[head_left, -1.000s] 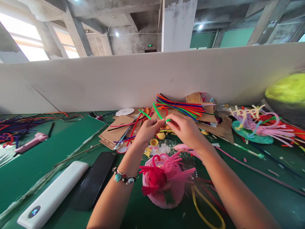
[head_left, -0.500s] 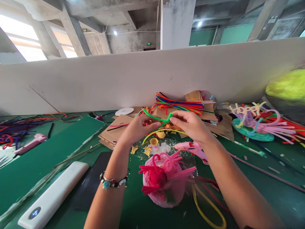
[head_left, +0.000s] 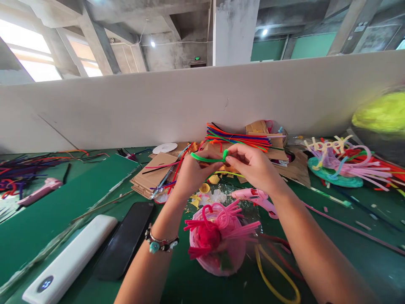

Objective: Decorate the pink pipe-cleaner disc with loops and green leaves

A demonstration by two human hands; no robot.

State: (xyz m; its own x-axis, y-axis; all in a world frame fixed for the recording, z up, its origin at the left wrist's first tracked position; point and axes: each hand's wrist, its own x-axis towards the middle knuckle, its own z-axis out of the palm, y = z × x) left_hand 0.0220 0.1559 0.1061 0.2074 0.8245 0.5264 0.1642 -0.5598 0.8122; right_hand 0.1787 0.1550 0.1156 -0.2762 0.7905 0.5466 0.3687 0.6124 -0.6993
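A bright green pipe cleaner (head_left: 207, 159) is held up between my two hands, with a small bent loop near its right end. My left hand (head_left: 198, 169) pinches it from the left, and its free end sticks out over the back of that hand. My right hand (head_left: 248, 162) grips the looped part between thumb and fingers. Both sets of fingertips are almost touching. Below them on the table lies a round pink pipe-cleaner piece (head_left: 218, 240) with a dark pink ball and loose strands. The pink glue gun (head_left: 256, 198) rests under my right wrist.
Behind my hands are a bundle of coloured pipe cleaners (head_left: 237, 137) and cardboard pieces (head_left: 158, 169). At left lie a black phone (head_left: 126, 240) and a white power bank (head_left: 71, 257). A teal-based pipe-cleaner piece (head_left: 338, 173) stands at right. A white partition (head_left: 158, 109) borders the table.
My left hand has moved right, closer to my right hand along the green pipe cleaner. My right hand has barely moved. More of the phone now shows beside my left arm.
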